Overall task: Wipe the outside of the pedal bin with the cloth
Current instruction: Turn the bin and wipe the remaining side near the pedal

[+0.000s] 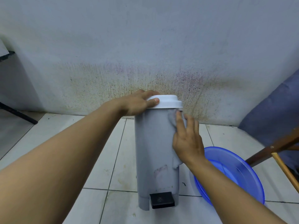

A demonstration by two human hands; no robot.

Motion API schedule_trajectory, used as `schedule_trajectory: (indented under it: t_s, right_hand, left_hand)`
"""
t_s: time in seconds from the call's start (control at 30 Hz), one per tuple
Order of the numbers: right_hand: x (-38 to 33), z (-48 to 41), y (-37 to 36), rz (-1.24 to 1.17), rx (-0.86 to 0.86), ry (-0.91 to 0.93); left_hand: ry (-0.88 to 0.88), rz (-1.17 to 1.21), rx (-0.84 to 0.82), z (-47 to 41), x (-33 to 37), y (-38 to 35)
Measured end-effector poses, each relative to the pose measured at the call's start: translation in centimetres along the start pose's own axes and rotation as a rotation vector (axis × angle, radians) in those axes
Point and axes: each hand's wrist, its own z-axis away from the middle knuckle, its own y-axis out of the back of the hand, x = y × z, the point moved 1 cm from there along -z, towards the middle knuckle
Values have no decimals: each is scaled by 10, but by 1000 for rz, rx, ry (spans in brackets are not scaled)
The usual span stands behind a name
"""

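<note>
The grey pedal bin (153, 151) stands upright on the tiled floor (105, 159) close to the stained wall (145, 46), its black pedal (162, 200) at the base facing the camera. The left hand (137, 104) curls over the bin's white lid (168, 102), thumb on the rim. The right hand (187, 139), fingers spread flat, presses the grey cloth (174, 122) against the bin's right side just under the lid; a blue basin (252, 178) sits just right of the bin.

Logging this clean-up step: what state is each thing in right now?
pedal bin: upright, lid shut
pedal: not pressed
cloth: pressed flat on the bin's side
left hand: gripping the lid rim
right hand: flat on the cloth
blue basin: on the floor; contents unclear
</note>
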Motion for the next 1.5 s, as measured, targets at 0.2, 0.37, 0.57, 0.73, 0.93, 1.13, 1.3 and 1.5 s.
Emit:
schedule_trajectory:
  t_s: [0.2, 0.37, 0.57, 0.73, 0.93, 1.13, 1.3, 1.5]
  right_hand:
    - [-15, 8, -3, -90, -5, -78]
    - [-64, 8, 2, 119, -17, 196]
    - [-61, 11, -3, -24, 35, 110]
    - [-39, -2, -5, -517, 132, -524]
    - [-45, 12, -21, -445, 139, -521]
    - [-32, 86, -42, -523, 65, -829]
    - [-12, 130, -47, -559, -258, -1162]
    - [-21, 99, -30, -664, -95, -1198]
  left_hand:
    - [13, -13, 6, 7, 5, -2]
    - [6, -7, 22, 5, 5, -2]
    - [-24, 3, 41, 6, 1, -4]
    - [-11, 7, 46, 5, 3, -6]
    - [-11, 18, 56, 3, 2, -5]
    - [-3, 0, 66, -1, 1, -4]
    - [7, -5, 68, -1, 1, -4]
    - [15, -8, 65, 2, 5, -4]
